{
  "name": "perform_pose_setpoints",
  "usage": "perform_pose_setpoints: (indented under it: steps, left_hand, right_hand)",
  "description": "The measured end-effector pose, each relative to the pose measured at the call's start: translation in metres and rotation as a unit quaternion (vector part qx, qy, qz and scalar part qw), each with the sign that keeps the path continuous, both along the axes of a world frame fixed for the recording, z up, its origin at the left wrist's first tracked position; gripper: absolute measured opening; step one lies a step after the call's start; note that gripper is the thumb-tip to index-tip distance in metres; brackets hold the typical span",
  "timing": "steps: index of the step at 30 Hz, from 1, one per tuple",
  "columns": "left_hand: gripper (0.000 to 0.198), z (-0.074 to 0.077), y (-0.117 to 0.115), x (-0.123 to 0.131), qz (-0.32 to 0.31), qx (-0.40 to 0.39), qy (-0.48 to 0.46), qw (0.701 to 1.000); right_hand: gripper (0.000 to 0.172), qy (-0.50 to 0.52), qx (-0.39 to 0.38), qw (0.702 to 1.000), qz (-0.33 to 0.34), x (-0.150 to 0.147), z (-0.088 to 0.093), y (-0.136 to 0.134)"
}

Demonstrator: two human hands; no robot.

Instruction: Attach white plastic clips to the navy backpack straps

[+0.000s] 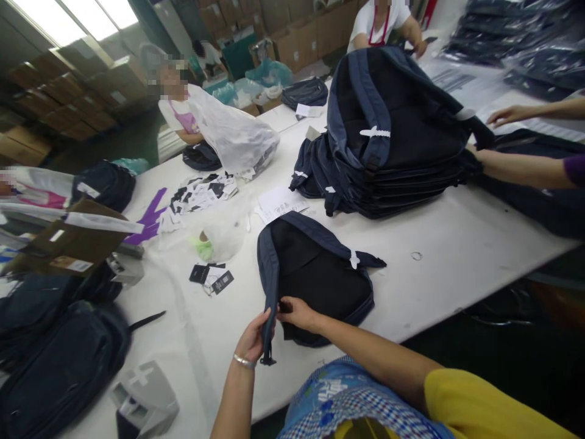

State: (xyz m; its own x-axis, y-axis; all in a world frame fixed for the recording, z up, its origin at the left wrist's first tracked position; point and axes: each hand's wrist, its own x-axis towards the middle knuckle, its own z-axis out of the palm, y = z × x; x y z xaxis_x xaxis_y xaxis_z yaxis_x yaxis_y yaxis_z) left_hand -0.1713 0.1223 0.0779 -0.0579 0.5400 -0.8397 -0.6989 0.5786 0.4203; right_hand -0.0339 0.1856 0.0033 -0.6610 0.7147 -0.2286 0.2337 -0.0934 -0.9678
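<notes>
While the left hand (253, 337) and, apparently, right hand (298, 313) pinch the strap (270, 277) at lower centre, uneven tugging could twist it.

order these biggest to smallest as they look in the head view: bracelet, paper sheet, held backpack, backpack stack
1. backpack stack
2. held backpack
3. paper sheet
4. bracelet

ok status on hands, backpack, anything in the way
Left hand holds shoulder strap; right hand close beside it. Backpack on table, back side up. Tags left, backpack stack beyond, neither on it.
</notes>
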Motion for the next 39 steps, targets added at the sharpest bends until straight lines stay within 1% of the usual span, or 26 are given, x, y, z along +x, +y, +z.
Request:
perform_pose_setpoints:
  steps: [2, 6, 8, 10, 13, 16, 18, 21, 23, 25, 27, 30, 33, 35, 36, 38, 39]
  left_hand:
    - [0.011, 0.001, 0.0, -0.001, -0.006, -0.002, 0.01, 1.0]
    - [0.014, 0.0, -0.002, -0.001, -0.02, -0.002, 0.033, 0.999]
    - [0.019, -0.001, -0.002, 0.002, -0.028, 0.006, 0.038, 0.999]
    - [0.026, -0.003, -0.003, 0.008, -0.049, 0.028, 0.043, 0.998]
    - [0.037, -0.014, -0.004, 0.018, -0.089, 0.063, 0.059, 0.992]
    - [0.043, -0.028, -0.007, 0.027, -0.091, 0.072, 0.086, 0.99]
    - [0.044, -0.034, -0.008, 0.03, -0.087, 0.061, 0.098, 0.99]
    - [0.043, -0.035, -0.009, 0.026, -0.091, 0.037, 0.098, 0.99]
    - [0.042, -0.032, -0.008, 0.021, -0.096, 0.026, 0.092, 0.991]
    - [0.041, -0.03, -0.008, 0.017, -0.098, 0.021, 0.089, 0.991]
    - [0.04, -0.033, -0.008, 0.015, -0.093, 0.02, 0.092, 0.991]
    - [0.037, -0.045, -0.011, 0.022, -0.074, 0.016, 0.107, 0.991]
    - [0.033, -0.062, -0.016, 0.037, -0.059, 0.005, 0.118, 0.991]
    - [0.031, -0.069, -0.018, 0.049, -0.051, -0.004, 0.125, 0.991]
    - [0.03, -0.07, -0.019, 0.053, -0.046, -0.01, 0.13, 0.99]
    - [0.029, -0.066, -0.021, 0.059, -0.045, -0.029, 0.136, 0.989]
    - [0.029, -0.062, -0.021, 0.06, -0.056, -0.039, 0.134, 0.989]
  right_hand:
    - [0.018, 0.005, -0.009, 1.0, -0.007, 0.003, 0.0, -0.002]
    - [0.021, -0.023, 0.004, 0.998, -0.062, 0.016, 0.007, -0.001]
    - [0.022, -0.045, 0.007, 0.995, -0.085, 0.02, 0.009, 0.001]
    - [0.02, -0.066, -0.013, 0.994, -0.09, 0.02, 0.007, 0.005]
    - [0.017, -0.098, -0.092, 0.988, -0.072, 0.01, -0.003, 0.015]
    - [0.021, -0.11, -0.173, 0.978, -0.047, 0.001, -0.014, 0.022]
    - [0.021, -0.095, -0.205, 0.974, -0.022, 0.002, -0.017, 0.026]
    - [0.018, -0.063, -0.221, 0.973, 0.026, 0.012, -0.015, 0.03]
    - [0.017, -0.062, -0.211, 0.975, 0.04, 0.017, -0.013, 0.032]
    - [0.014, -0.078, -0.186, 0.979, 0.026, 0.018, -0.012, 0.033]
    - [0.012, -0.096, -0.16, 0.982, 0.002, 0.014, -0.012, 0.032]
    - [0.014, -0.122, -0.154, 0.98, -0.01, 0.006, -0.015, 0.03]
    - [0.016, -0.135, -0.166, 0.977, 0.007, 0.007, -0.017, 0.031]
    - [0.014, -0.13, -0.155, 0.979, 0.014, 0.019, -0.013, 0.034]
    - [0.014, -0.125, -0.141, 0.982, 0.01, 0.03, -0.009, 0.036]
    - [0.019, -0.118, -0.093, 0.989, -0.015, 0.064, 0.0, 0.041]
    - [0.021, -0.119, -0.062, 0.99, -0.037, 0.086, 0.006, 0.044]
